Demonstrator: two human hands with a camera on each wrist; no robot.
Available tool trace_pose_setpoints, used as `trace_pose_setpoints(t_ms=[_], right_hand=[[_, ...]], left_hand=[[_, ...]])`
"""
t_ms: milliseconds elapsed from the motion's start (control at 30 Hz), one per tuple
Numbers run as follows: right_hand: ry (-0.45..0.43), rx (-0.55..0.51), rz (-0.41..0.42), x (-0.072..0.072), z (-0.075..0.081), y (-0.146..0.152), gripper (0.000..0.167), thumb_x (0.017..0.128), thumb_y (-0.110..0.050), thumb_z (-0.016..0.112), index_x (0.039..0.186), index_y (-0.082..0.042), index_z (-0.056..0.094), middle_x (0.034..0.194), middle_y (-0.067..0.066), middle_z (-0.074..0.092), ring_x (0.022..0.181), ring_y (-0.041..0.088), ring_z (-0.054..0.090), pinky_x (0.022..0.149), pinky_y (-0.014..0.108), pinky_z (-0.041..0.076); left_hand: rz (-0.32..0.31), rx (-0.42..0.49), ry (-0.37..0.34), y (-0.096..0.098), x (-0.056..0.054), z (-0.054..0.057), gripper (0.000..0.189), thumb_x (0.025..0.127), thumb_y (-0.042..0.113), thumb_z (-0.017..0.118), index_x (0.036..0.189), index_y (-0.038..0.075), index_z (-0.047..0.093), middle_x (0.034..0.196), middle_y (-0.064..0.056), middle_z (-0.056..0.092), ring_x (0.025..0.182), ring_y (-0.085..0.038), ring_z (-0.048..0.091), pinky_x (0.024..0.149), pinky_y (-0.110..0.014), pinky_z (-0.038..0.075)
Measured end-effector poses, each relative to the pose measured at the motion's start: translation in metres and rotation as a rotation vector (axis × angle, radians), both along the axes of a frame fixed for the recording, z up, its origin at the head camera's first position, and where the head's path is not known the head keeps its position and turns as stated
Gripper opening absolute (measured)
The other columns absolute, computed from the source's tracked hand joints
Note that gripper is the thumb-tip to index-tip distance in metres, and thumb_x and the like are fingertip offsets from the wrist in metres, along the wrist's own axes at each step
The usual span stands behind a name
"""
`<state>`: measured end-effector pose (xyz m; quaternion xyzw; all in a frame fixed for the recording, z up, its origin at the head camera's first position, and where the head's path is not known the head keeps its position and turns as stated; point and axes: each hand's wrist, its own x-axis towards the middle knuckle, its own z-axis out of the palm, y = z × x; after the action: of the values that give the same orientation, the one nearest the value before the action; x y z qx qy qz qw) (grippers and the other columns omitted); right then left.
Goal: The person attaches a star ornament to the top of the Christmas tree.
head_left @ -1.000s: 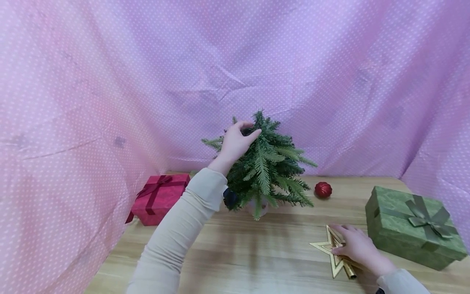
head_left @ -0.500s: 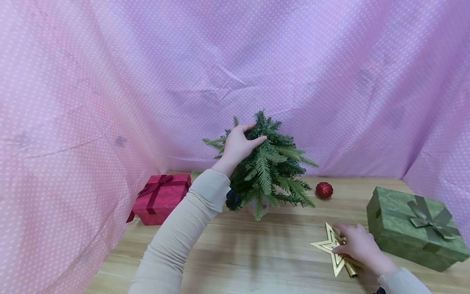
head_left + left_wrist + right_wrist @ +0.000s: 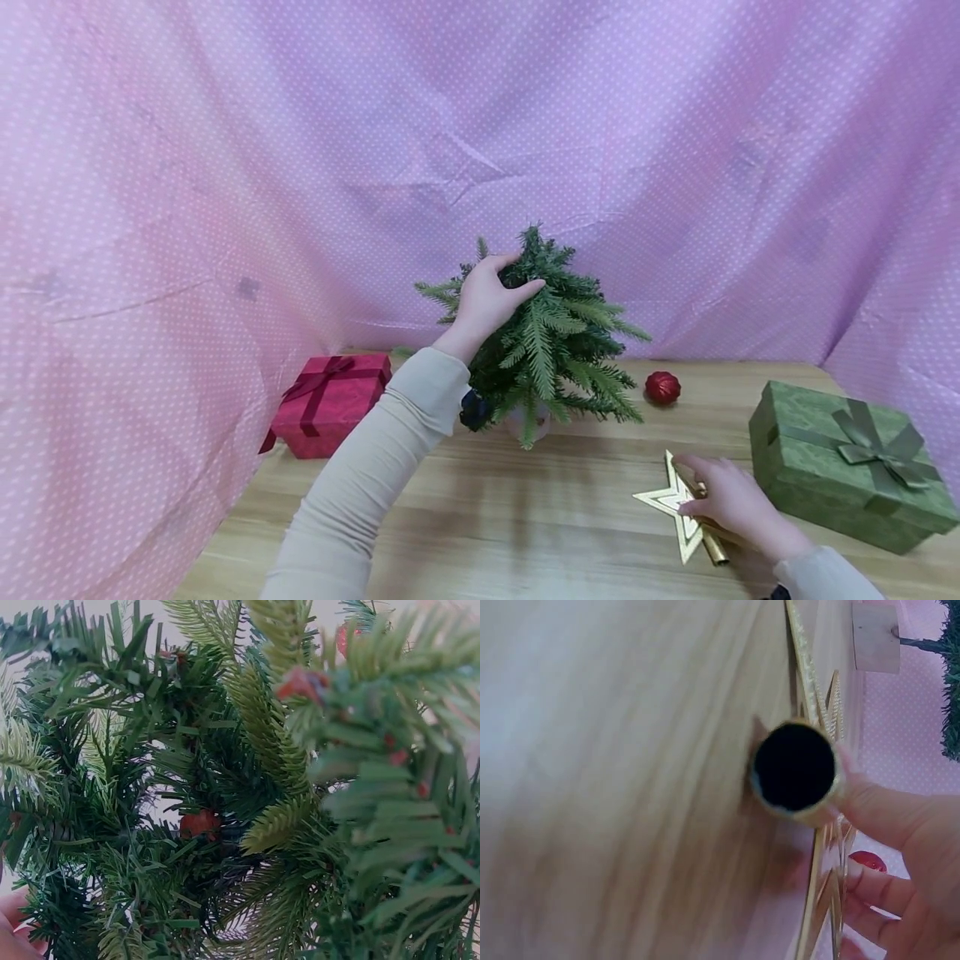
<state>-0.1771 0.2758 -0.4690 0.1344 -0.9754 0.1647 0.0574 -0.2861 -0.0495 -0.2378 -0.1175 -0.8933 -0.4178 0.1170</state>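
A small green Christmas tree (image 3: 555, 333) stands in the middle of the table in the head view. My left hand (image 3: 487, 298) is at its upper part, thumb and forefinger curved round the branches near the tip; the other fingers are hidden in the foliage. In the left wrist view, green needles (image 3: 262, 750) fill the picture, with fingertips (image 3: 13, 922) at the lower left edge. My right hand (image 3: 738, 504) holds a gold star tree topper (image 3: 675, 504) low over the table. Its round open tube (image 3: 795, 769) faces the right wrist camera, the thumb against its side.
A red ribboned gift box (image 3: 333, 408) sits left of the tree, a green one with a bow (image 3: 847, 467) at the right, close by my right hand. A red ornament ball (image 3: 662, 388) lies right of the tree. Pink dotted cloth (image 3: 525, 108) hangs behind the wooden table (image 3: 525, 517).
My left hand has slid slightly down and right on the tree, thumb lower. The star has tilted a little in my right hand, its upper point rising slightly.
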Motion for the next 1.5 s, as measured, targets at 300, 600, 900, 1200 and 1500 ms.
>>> trace_pose_setpoints(t_ms=[300, 600, 900, 1200, 1500], right_hand=[[-0.046, -0.135, 0.106, -0.001, -0.003, 0.003, 0.060, 0.065, -0.027, 0.083, 0.115, 0.000, 0.064, 0.105, 0.019, 0.068, 0.087, 0.032, 0.066, 0.074, 0.046, 0.053], [-0.075, -0.204, 0.141, -0.001, -0.003, 0.004, 0.058, 0.068, -0.026, 0.082, 0.116, 0.000, 0.063, 0.086, 0.003, 0.067, 0.079, 0.010, 0.061, 0.071, 0.033, 0.052], [-0.130, -0.209, 0.107, -0.003, 0.001, 0.004, 0.060, 0.068, -0.029, 0.082, 0.117, 0.001, 0.064, 0.098, 0.014, 0.070, 0.089, 0.025, 0.065, 0.075, 0.038, 0.053], [-0.168, -0.305, 0.071, -0.005, 0.008, 0.005, 0.063, 0.072, -0.026, 0.080, 0.122, 0.007, 0.059, 0.091, 0.008, 0.065, 0.070, 0.001, 0.048, 0.061, 0.022, 0.045], [-0.144, -0.311, 0.014, -0.008, 0.022, 0.006, 0.064, 0.075, -0.029, 0.078, 0.125, 0.007, 0.058, 0.096, 0.015, 0.067, 0.068, 0.001, 0.048, 0.057, 0.022, 0.044]], left_hand=[[0.000, -0.027, 0.020, 0.004, 0.000, -0.001, 0.061, 0.086, 0.041, 0.068, 0.139, 0.018, 0.049, 0.142, -0.003, 0.048, 0.132, -0.021, 0.043, 0.106, -0.040, 0.040], [0.007, -0.042, 0.054, 0.005, 0.001, -0.002, 0.060, 0.086, 0.041, 0.068, 0.139, 0.018, 0.050, 0.141, -0.002, 0.049, 0.132, -0.021, 0.044, 0.107, -0.039, 0.039], [0.006, -0.035, 0.068, 0.004, 0.002, -0.003, 0.060, 0.086, 0.041, 0.068, 0.138, 0.017, 0.051, 0.141, -0.003, 0.049, 0.131, -0.021, 0.044, 0.107, -0.041, 0.038], [0.005, -0.040, 0.084, 0.003, 0.002, -0.004, 0.058, 0.087, 0.040, 0.067, 0.138, 0.017, 0.051, 0.140, -0.003, 0.050, 0.131, -0.021, 0.044, 0.110, -0.043, 0.033], [0.022, -0.045, 0.080, 0.000, 0.004, -0.006, 0.058, 0.087, 0.040, 0.068, 0.138, 0.018, 0.051, 0.141, -0.003, 0.050, 0.131, -0.022, 0.044, 0.112, -0.047, 0.027]])
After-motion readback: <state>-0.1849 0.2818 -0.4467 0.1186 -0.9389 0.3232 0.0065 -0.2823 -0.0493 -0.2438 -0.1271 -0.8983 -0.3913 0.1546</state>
